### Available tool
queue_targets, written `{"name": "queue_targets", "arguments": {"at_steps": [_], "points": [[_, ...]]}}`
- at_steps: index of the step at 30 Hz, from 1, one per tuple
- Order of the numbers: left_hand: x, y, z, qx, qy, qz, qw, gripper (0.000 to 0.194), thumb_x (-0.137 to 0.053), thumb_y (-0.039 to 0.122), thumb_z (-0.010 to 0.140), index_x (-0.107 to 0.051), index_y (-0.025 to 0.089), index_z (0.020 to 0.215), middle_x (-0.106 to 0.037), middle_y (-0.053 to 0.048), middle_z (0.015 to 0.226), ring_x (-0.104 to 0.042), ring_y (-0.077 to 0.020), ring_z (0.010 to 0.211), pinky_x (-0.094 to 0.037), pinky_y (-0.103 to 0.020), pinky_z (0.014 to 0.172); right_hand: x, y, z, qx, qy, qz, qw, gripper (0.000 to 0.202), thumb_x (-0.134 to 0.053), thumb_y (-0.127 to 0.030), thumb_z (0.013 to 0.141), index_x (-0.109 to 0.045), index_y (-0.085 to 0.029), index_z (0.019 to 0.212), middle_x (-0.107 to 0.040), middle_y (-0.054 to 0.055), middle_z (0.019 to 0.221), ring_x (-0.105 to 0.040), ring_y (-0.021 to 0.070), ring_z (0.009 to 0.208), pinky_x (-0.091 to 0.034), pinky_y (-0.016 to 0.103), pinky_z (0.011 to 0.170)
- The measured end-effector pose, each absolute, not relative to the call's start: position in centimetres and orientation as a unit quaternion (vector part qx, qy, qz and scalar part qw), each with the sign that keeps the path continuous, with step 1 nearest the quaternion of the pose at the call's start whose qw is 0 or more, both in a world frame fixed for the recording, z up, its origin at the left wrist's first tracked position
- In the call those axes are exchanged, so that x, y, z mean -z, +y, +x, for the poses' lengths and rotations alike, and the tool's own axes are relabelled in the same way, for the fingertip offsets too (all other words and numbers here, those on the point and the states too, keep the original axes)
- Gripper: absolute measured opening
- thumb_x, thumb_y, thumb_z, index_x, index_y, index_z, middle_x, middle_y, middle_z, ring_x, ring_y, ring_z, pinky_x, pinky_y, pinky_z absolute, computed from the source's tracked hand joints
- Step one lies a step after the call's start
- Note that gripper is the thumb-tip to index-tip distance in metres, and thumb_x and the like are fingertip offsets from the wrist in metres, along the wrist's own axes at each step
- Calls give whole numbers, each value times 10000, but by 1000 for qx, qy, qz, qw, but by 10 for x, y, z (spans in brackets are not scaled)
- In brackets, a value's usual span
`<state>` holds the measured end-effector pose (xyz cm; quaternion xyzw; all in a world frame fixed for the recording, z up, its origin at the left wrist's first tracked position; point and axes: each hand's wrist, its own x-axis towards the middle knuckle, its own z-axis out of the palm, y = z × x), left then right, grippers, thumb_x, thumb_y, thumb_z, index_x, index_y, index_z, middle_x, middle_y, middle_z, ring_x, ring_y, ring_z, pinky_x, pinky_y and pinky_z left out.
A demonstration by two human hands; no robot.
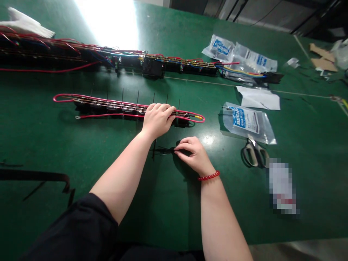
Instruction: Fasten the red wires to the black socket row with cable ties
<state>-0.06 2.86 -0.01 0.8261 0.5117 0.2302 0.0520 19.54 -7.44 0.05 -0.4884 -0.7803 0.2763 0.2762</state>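
Observation:
A long black assembly with a red cable looped around it (114, 105) lies on the green table, with several thin black ties standing up along it. My left hand (159, 117) rests over its right part, fingers bent around the top and closed on it. Nearer to me, my right hand (191, 152) pinches the end of a small bunch of black cable ties (163, 150) lying on the table. A red bead bracelet (208, 177) is on the right wrist.
Behind lies a longer wired assembly (182, 65). To the right are a plastic bag with a blue label (248, 121), scissors (255, 154), white paper (258, 98) and more bags (255, 59). A white glove (25, 23) is at the back left, a black strip (35, 175) at the left.

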Motion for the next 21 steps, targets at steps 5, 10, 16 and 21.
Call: {"name": "queue_targets", "arguments": {"at_steps": [5, 10, 16, 21], "points": [[1, 29, -1, -237, 512, 824, 57, 319, -482, 364, 985, -665, 275, 1231, -693, -53, 1238, -594, -284, 1107, -388, -465, 1006, -4, -74, 195, -301, -763, -494, 287, 73, -722, -208, 833, -760, -267, 853, -726, 38, 941, -631, 224, 941, -508, 424, 887], [-1, 28, -1, -239, 511, 823, 73, 318, -491, 360, 979, -663, 283, 1235, -688, -60, 1245, -584, -289, 1123, -382, -477, 1014, -5, -75, 196, -341, -723, -505, 324, 29, -704, -250, 858, -733, -251, 861, -732, 32, 904, -649, 211, 905, -516, 400, 864], [-1, 28, -1, -234, 511, 825, 58, 321, -484, 367, 984, -666, 272, 1231, -693, -57, 1237, -595, -287, 1098, -392, -460, 990, -5, -76, 198, -391, -609, -570, 388, 122, -702, -338, 846, -705, -218, 824, -698, 16, 828, -618, 160, 752, -496, 303, 691], [1, 28, -1, -239, 501, 831, 44, 320, -494, 362, 988, -662, 258, 1240, -703, -55, 1221, -607, -278, 1089, -406, -444, 973, -7, -62, 194, -421, -480, -586, 500, 189, -726, -381, 800, -654, -206, 805, -665, -11, 758, -583, 111, 643, -485, 233, 572]]}}
